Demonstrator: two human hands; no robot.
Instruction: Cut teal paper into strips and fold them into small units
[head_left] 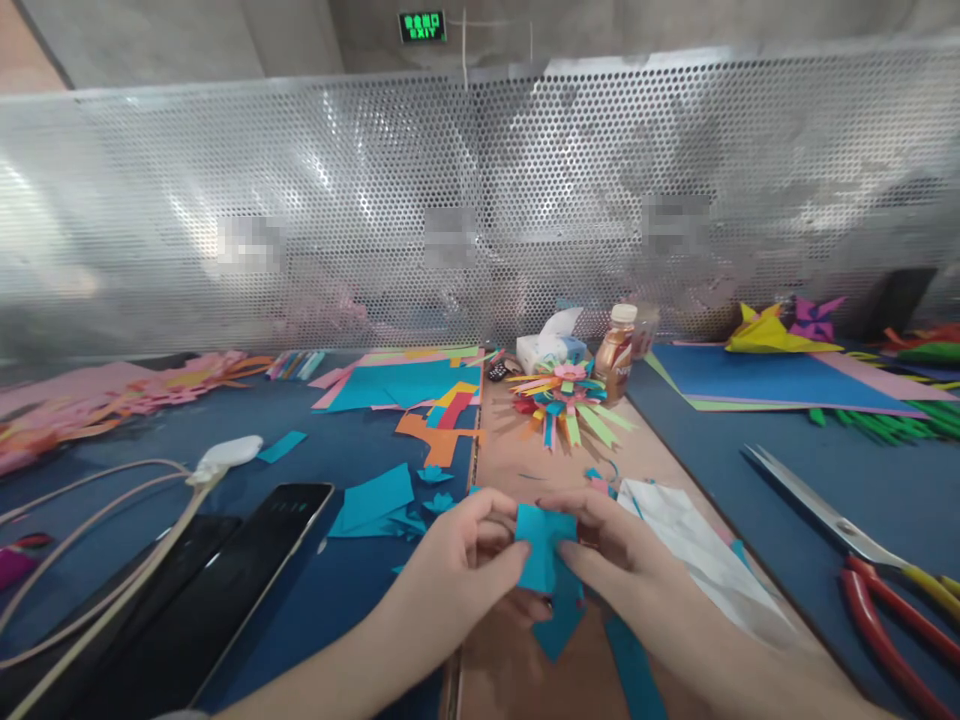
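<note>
Between my two hands is a small piece of blue paper point(536, 560), held upright over the brown strip of the table. My left hand point(480, 560) pinches its left edge between thumb and fingers. On the opposite edge, my right hand point(607, 550) grips it with the thumb in front and fingers behind. Below the held piece, a pointed blue paper scrap point(556, 632) shows, partly hidden by it. A blue paper strip point(636, 668) lies under my right wrist. Left of my hands are blue paper pieces point(379, 500) and small cut blue shapes point(435, 475).
Red-handled scissors point(847, 540) lie at right, beside crumpled white paper point(697, 550). At left are a phone point(255, 590) and a white charger point(229, 455) with cables. A paper-flower bundle point(566, 395), bottle point(616, 350) and tissue box point(547, 352) stand ahead, before a perforated metal panel point(480, 200).
</note>
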